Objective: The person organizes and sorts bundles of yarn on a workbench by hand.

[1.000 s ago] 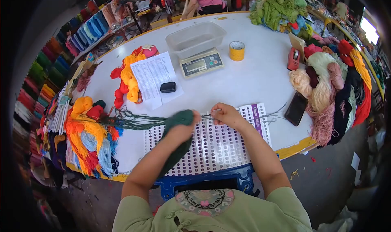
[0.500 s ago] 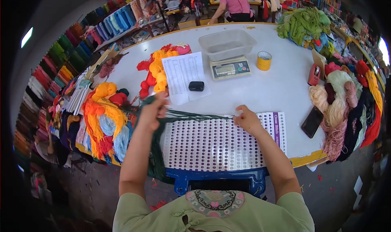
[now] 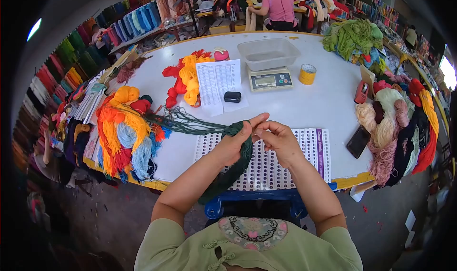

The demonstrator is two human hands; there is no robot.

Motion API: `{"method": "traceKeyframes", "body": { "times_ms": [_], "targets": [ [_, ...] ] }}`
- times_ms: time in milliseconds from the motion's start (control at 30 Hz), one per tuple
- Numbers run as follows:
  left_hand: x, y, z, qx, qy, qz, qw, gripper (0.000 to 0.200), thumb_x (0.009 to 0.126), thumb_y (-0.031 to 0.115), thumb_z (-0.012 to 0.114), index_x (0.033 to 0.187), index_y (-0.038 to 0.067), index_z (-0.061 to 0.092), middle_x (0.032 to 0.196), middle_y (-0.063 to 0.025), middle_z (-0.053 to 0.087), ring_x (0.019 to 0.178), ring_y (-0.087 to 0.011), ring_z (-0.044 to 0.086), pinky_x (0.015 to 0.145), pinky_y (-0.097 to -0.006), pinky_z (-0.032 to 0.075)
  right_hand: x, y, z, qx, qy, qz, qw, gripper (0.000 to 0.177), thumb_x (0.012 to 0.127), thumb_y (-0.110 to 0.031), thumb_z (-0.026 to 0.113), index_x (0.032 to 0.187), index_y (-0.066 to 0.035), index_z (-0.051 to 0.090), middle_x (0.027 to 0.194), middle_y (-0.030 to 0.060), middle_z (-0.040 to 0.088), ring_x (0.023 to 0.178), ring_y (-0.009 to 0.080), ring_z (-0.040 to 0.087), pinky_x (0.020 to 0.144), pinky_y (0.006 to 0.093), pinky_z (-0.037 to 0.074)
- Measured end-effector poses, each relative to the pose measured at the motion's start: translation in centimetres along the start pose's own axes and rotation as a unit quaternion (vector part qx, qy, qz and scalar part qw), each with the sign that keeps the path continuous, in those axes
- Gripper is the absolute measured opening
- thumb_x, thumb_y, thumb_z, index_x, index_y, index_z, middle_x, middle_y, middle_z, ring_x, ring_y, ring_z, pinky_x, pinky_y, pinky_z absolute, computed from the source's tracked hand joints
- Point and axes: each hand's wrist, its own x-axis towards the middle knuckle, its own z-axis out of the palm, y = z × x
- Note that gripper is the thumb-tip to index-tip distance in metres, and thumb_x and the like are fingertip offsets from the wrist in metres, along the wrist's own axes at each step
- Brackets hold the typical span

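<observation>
Dark green yarn hangs over my left hand, looped around its thumb and palm, with the loose bundle falling toward the table's front edge. Thin green strands run from it leftward to the orange and red yarn pile. My right hand meets the left fingertips, its thumb and fingers pinched together; whatever lies between them is too small to make out. Both hands are over the white perforated board, which has a purple strip on its right side.
Behind the hands lie a printed sheet, a black case, a scale under a plastic tub, and yellow tape. A phone and yarn piles are at right. A person in pink is beyond the table.
My left hand has moved right, carrying the green yarn, and now meets my right hand. The strands stretched between the hands are gone; strands now trail to the left.
</observation>
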Motion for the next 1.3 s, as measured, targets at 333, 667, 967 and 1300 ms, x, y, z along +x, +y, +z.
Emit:
{"method": "traceKeyframes", "body": {
  "times_ms": [333,667,967,1300],
  "targets": [
    [0.0,0.3,-0.4,-0.089,-0.009,-0.033,0.995,0.062,0.098,0.050,0.043,0.140,0.003,0.045,0.139,-0.0085,0.048,0.123,-0.0166,0.046,0.105,-0.0358,0.035,-0.9,-0.3,0.3,0.036,-0.008,-0.029,0.999,0.007,0.091,-0.016,0.064,0.093,-0.009,0.063,0.077,-0.0016,0.060,0.069,0.0061,0.056,0.057,0.0206,0.041],
    [0.7,-0.1,-0.3,-0.001,0.122,-0.015,0.992,0.044,0.099,0.037,0.049,0.118,-0.002,0.060,0.122,-0.0131,0.062,0.107,-0.0185,0.059,0.090,-0.0306,0.047,-1.7,-1.3,-1.4,0.115,-0.067,0.068,0.989,0.007,0.093,-0.017,0.060,0.096,-0.010,0.058,0.077,-0.0021,0.057,0.063,0.0061,0.051,0.057,0.0215,0.040],
    [-2.2,3.9,-12.4,-0.173,0.316,0.007,0.933,0.036,0.097,0.026,0.056,0.125,0.002,0.055,0.101,-0.0041,0.063,0.058,-0.0027,0.043,0.045,-0.0148,0.033,-6.7,-2.2,-27.5,0.302,0.129,-0.245,0.912,0.008,0.090,-0.008,0.057,0.083,-0.008,0.054,0.077,-0.0006,0.060,0.077,0.0125,0.062,0.076,0.0305,0.054],
    [7.4,-5.3,-4.6,0.101,0.173,-0.154,0.968,0.025,0.091,0.026,0.063,0.112,0.012,0.066,0.077,0.0049,0.054,0.059,-0.0028,0.041,0.051,-0.0193,0.031,1.3,2.0,-16.1,-0.351,0.166,-0.088,0.917,0.013,0.094,-0.013,0.051,0.102,-0.011,0.061,0.063,0.0070,0.060,0.057,0.0218,0.059,0.055,0.0335,0.046]
  ]
}}
